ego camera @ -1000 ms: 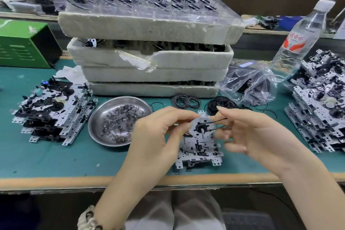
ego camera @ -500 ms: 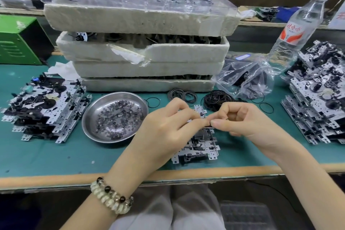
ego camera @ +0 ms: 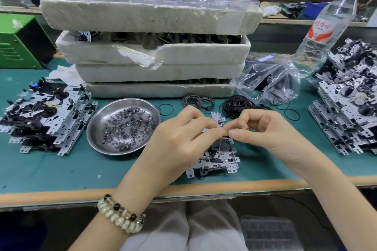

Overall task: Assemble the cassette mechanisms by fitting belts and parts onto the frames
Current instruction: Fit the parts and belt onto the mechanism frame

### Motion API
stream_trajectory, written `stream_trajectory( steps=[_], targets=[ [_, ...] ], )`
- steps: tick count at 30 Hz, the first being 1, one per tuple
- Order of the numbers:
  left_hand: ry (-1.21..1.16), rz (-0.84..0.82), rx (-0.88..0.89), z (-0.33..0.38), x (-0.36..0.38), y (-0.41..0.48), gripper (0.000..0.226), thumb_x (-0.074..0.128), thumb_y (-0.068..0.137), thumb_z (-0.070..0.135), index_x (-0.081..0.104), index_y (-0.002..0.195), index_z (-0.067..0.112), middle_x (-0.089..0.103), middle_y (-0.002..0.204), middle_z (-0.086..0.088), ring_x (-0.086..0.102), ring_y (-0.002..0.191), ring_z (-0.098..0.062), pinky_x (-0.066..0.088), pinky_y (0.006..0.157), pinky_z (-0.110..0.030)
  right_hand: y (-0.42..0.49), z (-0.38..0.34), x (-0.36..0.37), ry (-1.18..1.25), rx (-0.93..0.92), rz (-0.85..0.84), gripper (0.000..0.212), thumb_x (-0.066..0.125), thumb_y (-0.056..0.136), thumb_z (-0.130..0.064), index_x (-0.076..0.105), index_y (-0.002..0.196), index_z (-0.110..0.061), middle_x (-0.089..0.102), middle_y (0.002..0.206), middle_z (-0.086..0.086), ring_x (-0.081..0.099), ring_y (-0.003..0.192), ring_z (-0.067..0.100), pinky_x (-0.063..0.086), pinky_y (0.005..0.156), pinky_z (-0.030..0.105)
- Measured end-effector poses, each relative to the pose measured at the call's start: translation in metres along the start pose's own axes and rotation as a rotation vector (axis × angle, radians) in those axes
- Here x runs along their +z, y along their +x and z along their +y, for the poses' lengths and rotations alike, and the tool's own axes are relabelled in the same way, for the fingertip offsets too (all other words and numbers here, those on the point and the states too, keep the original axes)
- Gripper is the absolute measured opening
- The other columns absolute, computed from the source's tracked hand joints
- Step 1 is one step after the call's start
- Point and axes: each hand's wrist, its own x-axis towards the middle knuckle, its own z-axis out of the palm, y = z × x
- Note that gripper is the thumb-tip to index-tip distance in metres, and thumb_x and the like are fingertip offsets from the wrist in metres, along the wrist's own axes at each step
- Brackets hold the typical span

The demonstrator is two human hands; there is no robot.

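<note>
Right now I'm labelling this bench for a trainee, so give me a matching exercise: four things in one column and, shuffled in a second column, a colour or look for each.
Things
1. round dish
2. water bottle
3. box at the far left
4. loose belts

Looks
A. thin black rings
B. green
C. clear, with red print
D. shiny steel

Pairs: 1-D, 2-C, 3-B, 4-A

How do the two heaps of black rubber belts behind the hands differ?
The left heap of black rubber belts is small and thin, a few overlapping loops; the right heap of black rubber belts is wider and denser. Only the right heap lies beside the clear plastic bag. Both lie flat on the green mat.
</note>
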Motion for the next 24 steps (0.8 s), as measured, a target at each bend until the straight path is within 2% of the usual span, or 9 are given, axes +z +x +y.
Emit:
stream_trajectory(
  steps=[2, 4, 5, 6, 8, 13, 18, 22, 24],
  targets=[
    [-0.190, -0.017, -0.134, -0.003, -0.004, -0.001, 0.023, 0.066, 0.096, 0.030, 0.078, 0.097, 0.010, 0.072, 0.090, 0.003, 0.060, 0.081, -0.023, 0.052, 0.068, -0.033, -0.003, -0.002, 0.000, -0.094, -0.025, 0.021, 0.039, 0.085, 0.074, -0.029, 0.049, 0.064, -0.018, 0.076, 0.096, 0.004, 0.059, 0.081, 0.025, 0.047, 0.083, 0.040],
    [-0.392, -0.044, -0.298, -0.007, -0.011, -0.002, 0.043, 0.060, 0.094, 0.050, 0.075, 0.103, 0.010, 0.071, 0.095, 0.005, 0.062, 0.092, -0.018, 0.049, 0.083, -0.030, -0.008, -0.005, 0.002, -0.200, -0.087, 0.059, 0.038, 0.082, 0.067, -0.039, 0.049, 0.064, -0.020, 0.076, 0.095, -0.004, 0.060, 0.077, 0.021, 0.046, 0.074, 0.029],
    [-0.437, -0.066, -0.354, -0.009, -0.014, -0.001, 0.051, 0.053, 0.095, 0.056, 0.073, 0.107, 0.011, 0.071, 0.099, 0.006, 0.063, 0.097, -0.017, 0.049, 0.088, -0.030, -0.011, -0.006, 0.003, -0.267, -0.129, 0.083, 0.038, 0.080, 0.066, -0.043, 0.050, 0.065, -0.021, 0.076, 0.095, -0.008, 0.058, 0.073, 0.009, 0.042, 0.066, 0.020],
    [-0.446, -0.101, -0.392, -0.010, -0.017, 0.000, 0.054, 0.048, 0.096, 0.058, 0.071, 0.110, 0.011, 0.071, 0.102, 0.006, 0.064, 0.101, -0.016, 0.048, 0.091, -0.030, -0.015, -0.007, 0.005, -0.336, -0.172, 0.110, 0.037, 0.079, 0.067, -0.045, 0.050, 0.066, -0.023, 0.075, 0.095, -0.012, 0.054, 0.069, 0.002, 0.038, 0.062, 0.016],
    [-0.401, -0.191, -0.457, -0.010, -0.018, 0.002, 0.053, 0.046, 0.094, 0.059, 0.068, 0.113, 0.015, 0.069, 0.101, 0.008, 0.062, 0.102, -0.013, 0.045, 0.092, -0.029, -0.020, -0.006, 0.011, -0.467, -0.243, 0.152, 0.035, 0.077, 0.069, -0.047, 0.049, 0.066, -0.025, 0.074, 0.092, -0.018, 0.050, 0.069, 0.003, 0.034, 0.060, 0.013],
    [-0.244, -0.339, -0.521, -0.005, -0.015, 0.006, 0.055, 0.033, 0.091, 0.065, 0.059, 0.109, 0.019, 0.059, 0.084, 0.009, 0.053, 0.080, -0.011, 0.029, 0.077, -0.023, -0.024, 0.000, 0.023, -0.555, -0.284, 0.186, 0.036, 0.080, 0.071, -0.041, 0.050, 0.064, -0.021, 0.071, 0.082, -0.013, 0.060, 0.081, 0.007, 0.036, 0.065, 0.014],
    [-0.046, -0.280, -0.482, -0.007, -0.020, 0.010, 0.055, 0.030, 0.096, 0.061, 0.059, 0.085, 0.016, 0.048, 0.054, 0.007, 0.051, 0.053, -0.018, 0.036, 0.055, -0.034, -0.029, 0.001, 0.019, -0.620, -0.318, 0.267, 0.035, 0.079, 0.071, -0.041, 0.048, 0.064, -0.026, 0.068, 0.078, -0.017, 0.061, 0.086, 0.004, 0.035, 0.066, 0.010],
    [-0.486, -0.341, -0.788, -0.006, -0.024, 0.011, 0.042, 0.042, 0.096, 0.059, 0.058, 0.077, 0.025, 0.057, 0.052, -0.005, 0.051, 0.039, -0.016, 0.046, 0.055, -0.038, -0.029, 0.010, 0.021, -0.625, -0.274, 0.428, 0.035, 0.083, 0.070, -0.032, 0.049, 0.064, -0.023, 0.069, 0.078, -0.017, 0.059, 0.086, 0.003, 0.036, 0.067, 0.011],
    [-0.480, -0.378, -0.804, -0.002, -0.021, 0.013, 0.032, 0.052, 0.094, 0.053, 0.061, 0.077, 0.027, 0.061, 0.057, -0.002, 0.050, 0.042, -0.010, 0.047, 0.055, -0.034, -0.028, 0.013, 0.026, -0.608, -0.275, 0.471, 0.035, 0.083, 0.070, -0.030, 0.050, 0.064, -0.021, 0.069, 0.077, -0.016, 0.059, 0.088, 0.001, 0.036, 0.068, 0.010]
  ],
)
